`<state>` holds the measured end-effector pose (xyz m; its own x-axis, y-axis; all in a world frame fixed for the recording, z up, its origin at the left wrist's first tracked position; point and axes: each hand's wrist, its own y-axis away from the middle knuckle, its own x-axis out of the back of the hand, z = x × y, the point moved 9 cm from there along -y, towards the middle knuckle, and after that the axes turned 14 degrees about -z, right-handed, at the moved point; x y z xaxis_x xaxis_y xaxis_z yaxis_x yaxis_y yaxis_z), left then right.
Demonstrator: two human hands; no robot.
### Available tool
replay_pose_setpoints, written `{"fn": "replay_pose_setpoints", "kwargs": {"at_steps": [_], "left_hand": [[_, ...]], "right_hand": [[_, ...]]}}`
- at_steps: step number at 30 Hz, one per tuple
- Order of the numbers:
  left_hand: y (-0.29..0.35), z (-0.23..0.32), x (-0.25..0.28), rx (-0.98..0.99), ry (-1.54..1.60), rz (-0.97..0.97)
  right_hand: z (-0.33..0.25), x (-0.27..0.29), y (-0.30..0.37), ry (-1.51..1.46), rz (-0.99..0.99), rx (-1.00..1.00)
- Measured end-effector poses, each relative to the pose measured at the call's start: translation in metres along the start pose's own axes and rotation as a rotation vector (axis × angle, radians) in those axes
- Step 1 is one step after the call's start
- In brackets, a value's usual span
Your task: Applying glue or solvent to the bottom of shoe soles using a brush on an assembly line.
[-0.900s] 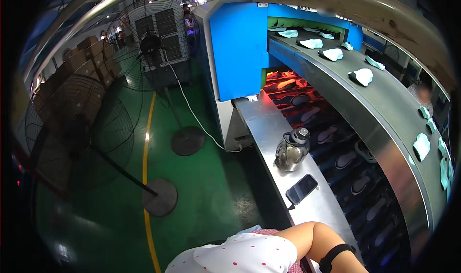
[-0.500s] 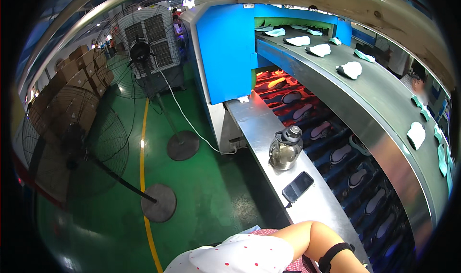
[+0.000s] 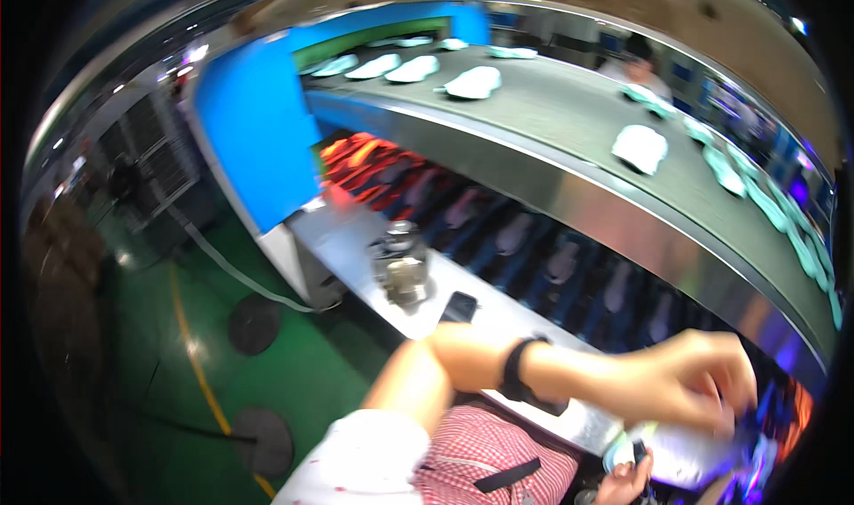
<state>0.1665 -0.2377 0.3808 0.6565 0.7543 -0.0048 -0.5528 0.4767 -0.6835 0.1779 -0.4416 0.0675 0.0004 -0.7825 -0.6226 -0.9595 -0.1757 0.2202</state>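
Note:
My left arm, with a black band on its wrist, reaches across the front of the machine. My left hand [image 3: 689, 385] is blurred, its fingers bent downward over the lower conveyor's edge; whether they hold anything is unclear. At the bottom edge, partly cut off, my right hand [image 3: 624, 483] is closed round a small dark object [image 3: 640, 452] whose kind I cannot make out. Beside it is a pale round thing [image 3: 614, 456]. Dark wavy material on the lower conveyor [image 3: 534, 278] carries several shoe soles [image 3: 562, 263], glowing red at the far end.
Pale mint shoe soles [image 3: 473, 83] lie along the upper green belt [image 3: 551, 105]. A clear jug [image 3: 402, 269] and a phone [image 3: 459, 308] rest on the metal ledge. Beyond the belt is another person [image 3: 636, 69]. Fan bases [image 3: 262, 441] stand on the green floor.
The view has swung to the right. My left arm has stretched out so its hand now shows, and my right hand has come into view at the bottom.

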Motion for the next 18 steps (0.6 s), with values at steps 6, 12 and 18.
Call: {"fn": "replay_pose_setpoints", "kwargs": {"at_steps": [6, 12, 18], "left_hand": [[-0.048, -0.038, 0.145, 0.511, -0.536, 0.174], [-0.061, -0.054, 0.262, 1.066, -1.840, 0.077], [-0.034, -0.048, 0.254, 1.074, -1.630, -0.014]], "right_hand": [[-0.010, 0.030, 0.006, -0.090, 0.007, 0.187], [-0.019, 0.012, 0.011, -0.082, -0.080, 0.217], [-0.018, 0.018, 0.017, -0.038, -0.062, 0.215]]}}
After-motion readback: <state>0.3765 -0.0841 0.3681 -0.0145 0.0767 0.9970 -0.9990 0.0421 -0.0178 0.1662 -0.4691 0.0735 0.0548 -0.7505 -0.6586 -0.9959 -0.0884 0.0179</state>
